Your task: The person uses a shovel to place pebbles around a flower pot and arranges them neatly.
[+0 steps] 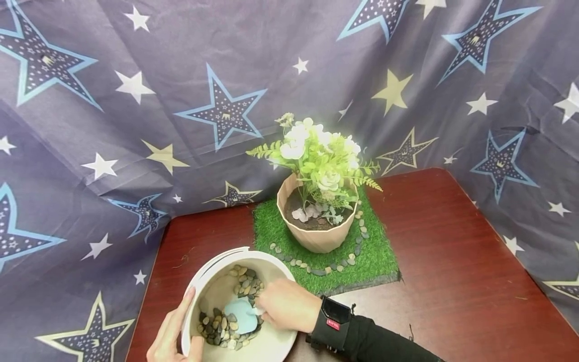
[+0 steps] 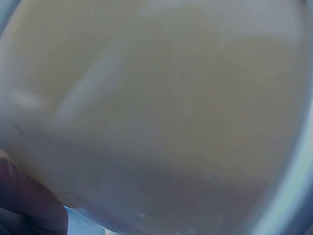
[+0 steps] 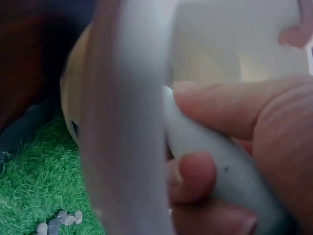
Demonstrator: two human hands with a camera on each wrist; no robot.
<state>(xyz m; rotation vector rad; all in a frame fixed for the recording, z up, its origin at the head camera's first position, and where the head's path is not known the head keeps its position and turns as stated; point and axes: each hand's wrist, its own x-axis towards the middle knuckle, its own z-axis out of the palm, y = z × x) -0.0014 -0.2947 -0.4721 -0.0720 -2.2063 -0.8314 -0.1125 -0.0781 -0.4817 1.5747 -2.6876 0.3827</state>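
A white bucket (image 1: 276, 342) leans toward me at the table's front, with several grey and tan pebbles (image 1: 221, 327) lying inside. My left hand (image 1: 174, 332) grips its left rim, fingers outside and thumb over the edge. Inside the bucket, my right hand (image 1: 285, 304) holds a small light-blue shovel (image 1: 243, 315) by its handle, the blade among the pebbles. The right wrist view shows the thumb and curled fingers round the pale shovel handle (image 3: 225, 171). In the left wrist view, the bucket's blurred wall (image 2: 161, 107) fills most of the picture.
Behind the bucket, a beige pot (image 1: 318, 239) of white flowers and ferns (image 1: 316, 151) stands on a green turf mat (image 1: 375, 256). A curved row of pebbles (image 1: 318, 272) lies round the pot. A star-patterned cloth (image 1: 271, 50) hangs behind the reddish-brown table (image 1: 452, 261).
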